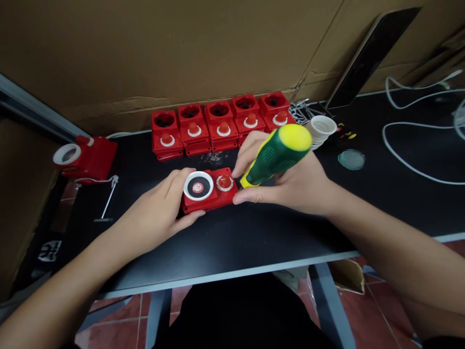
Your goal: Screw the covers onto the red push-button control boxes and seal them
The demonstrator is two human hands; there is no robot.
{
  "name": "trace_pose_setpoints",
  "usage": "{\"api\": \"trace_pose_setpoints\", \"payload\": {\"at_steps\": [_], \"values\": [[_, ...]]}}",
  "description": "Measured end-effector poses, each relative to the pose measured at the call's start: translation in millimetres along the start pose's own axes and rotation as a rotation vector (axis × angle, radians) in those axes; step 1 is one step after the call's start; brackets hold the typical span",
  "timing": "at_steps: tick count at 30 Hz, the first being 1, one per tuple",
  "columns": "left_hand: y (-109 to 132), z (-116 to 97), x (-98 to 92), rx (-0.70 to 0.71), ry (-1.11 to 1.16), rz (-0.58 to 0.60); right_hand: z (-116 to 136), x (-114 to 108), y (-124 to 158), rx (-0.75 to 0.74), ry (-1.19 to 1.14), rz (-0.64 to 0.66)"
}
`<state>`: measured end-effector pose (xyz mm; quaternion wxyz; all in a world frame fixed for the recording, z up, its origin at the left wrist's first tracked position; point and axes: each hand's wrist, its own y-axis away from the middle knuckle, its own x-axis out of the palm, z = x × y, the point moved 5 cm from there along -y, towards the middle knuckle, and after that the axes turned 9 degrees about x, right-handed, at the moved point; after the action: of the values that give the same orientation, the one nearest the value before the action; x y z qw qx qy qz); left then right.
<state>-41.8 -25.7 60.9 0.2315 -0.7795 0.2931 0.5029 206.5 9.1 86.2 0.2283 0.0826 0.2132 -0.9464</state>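
A red alarm unit with a white-ringed black disc and a red dome lamp lies flat on the black table. My left hand is closed around its left end, thumb along the near edge and fingers on the far side. In my right hand is a screwdriver with a green and yellow handle, tilted with its lower end at the unit's right edge. Its tip is mostly hidden by my fingers, so I cannot tell whether it sits in a screw. My right fingertips are close to the dome lamp.
Several red housings stand in a row along the cardboard wall. Another red unit and a T-handled tool are on the left. Stacked white rings, a clear disc and a white cable lie on the right.
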Motion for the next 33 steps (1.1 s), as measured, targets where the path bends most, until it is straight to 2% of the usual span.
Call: {"api": "trace_pose_setpoints", "payload": {"at_steps": [2,5,7,9,14,17,20,23,25,28,33], "values": [[0,0,0.0,-0.002,-0.006,-0.002,0,-1,2,0.102,-0.069,0.035],[0,1,0.3,-0.004,-0.014,-0.004,6,2,8,0.237,-0.196,0.214],[0,1,0.9,-0.007,-0.013,0.0,12,5,12,0.237,-0.234,0.331],[0,1,1.1,-0.004,-0.01,-0.002,16,6,12,0.174,-0.175,0.362],[0,1,0.0,0.01,0.007,-0.009,12,5,4,0.025,0.073,0.224],[0,1,-0.2,0.005,0.003,-0.004,7,1,1,-0.009,0.091,0.076],[1,1,0.9,0.01,-0.017,-0.005,1,-4,1,0.043,0.024,-0.015],[2,1,1.9,0.024,-0.047,-0.023,-5,-4,1,0.159,-0.103,-0.029],[2,1,2.6,0.026,-0.053,-0.024,-6,-2,1,0.192,-0.174,0.01],[1,1,2.3,0.019,-0.047,-0.022,-3,1,2,0.178,-0.179,0.068],[0,2,1.9,-0.001,-0.032,-0.006,3,-3,3,0.122,-0.098,0.046]]}}
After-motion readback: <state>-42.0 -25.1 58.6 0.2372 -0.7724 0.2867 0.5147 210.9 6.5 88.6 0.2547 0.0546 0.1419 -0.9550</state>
